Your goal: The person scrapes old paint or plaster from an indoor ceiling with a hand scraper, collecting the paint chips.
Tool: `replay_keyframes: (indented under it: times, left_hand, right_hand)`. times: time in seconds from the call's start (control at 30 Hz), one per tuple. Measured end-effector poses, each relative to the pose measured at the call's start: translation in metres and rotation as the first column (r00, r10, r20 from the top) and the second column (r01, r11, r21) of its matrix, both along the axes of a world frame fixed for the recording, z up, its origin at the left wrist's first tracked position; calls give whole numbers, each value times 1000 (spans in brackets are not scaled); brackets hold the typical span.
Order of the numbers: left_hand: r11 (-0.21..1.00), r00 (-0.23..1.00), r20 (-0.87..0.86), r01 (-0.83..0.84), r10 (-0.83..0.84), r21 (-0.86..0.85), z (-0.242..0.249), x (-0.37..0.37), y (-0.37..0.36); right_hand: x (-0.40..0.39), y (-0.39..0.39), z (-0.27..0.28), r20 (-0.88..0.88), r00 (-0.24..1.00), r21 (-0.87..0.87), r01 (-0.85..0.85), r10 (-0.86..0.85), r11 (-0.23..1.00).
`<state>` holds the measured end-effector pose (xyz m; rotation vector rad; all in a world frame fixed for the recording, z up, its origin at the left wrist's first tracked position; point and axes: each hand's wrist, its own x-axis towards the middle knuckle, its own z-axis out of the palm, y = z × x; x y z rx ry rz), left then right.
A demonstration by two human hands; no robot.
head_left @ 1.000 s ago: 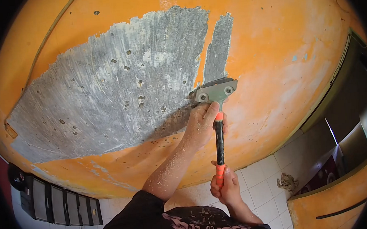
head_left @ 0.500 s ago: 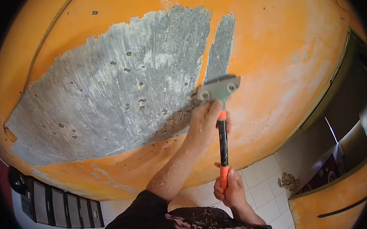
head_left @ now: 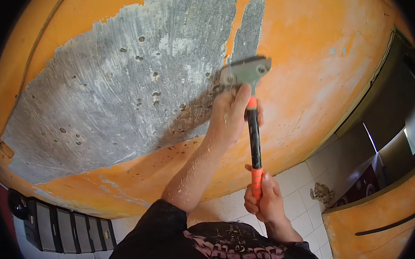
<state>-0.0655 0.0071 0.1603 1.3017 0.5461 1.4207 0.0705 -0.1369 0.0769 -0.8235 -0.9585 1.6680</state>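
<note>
By the left hand (head_left: 226,115), the scraper (head_left: 255,141) is clasped just under its head (head_left: 246,74), which is held above both grips by the grey strip (head_left: 249,27); by the right hand (head_left: 268,201), its orange end (head_left: 257,176) is enclosed.

Indoor room, probably in a home, with paint scraping under way; exact room type can't be told. Main cue is the orange wall (head_left: 320,103): big bare grey patch (head_left: 119,92) on its left part, pitted, plus a narrow grey strip (head_left: 248,29) nearer its middle, with a wide scraper (head_left: 245,74) at the strip's lower end. Home cues: cable (head_left: 34,50) running down the wall's left side, white floor tiles (head_left: 295,207) at its foot, black drawer unit (head_left: 73,228) below its left end, crumpled rag (head_left: 322,193) near its lower right, low orange partition (head_left: 374,216) off its right side. Area past its right edge too dark to identify.
</note>
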Motion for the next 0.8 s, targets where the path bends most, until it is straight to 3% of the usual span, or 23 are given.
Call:
replay_keyframes:
  times: [0.17, 0.5, 0.63, 0.8]
  left_hand:
    - [995, 999, 39, 16, -12, -98, -26, -4, -13]
    - [999, 1000, -22, -16, 15, -42, -33, 0, -14]
    - [1000, 1000, 14, -3, 4, -19, -28, -4, -8]
    - [999, 998, 58, 26, -24, -35, -23, -5, -10]
  right_hand:
    - [-7, -14, -20, 24, 1000, -70, -18, 20, 997]
    - [4, -6, -43, -119, 990, -33, -78, 73, 996]
    - [-1, -1, -32, 27, 1000, 4, -8, 8, 1000]
    - [-10, -7, -25, 50, 998, -4, 23, -23, 1000]
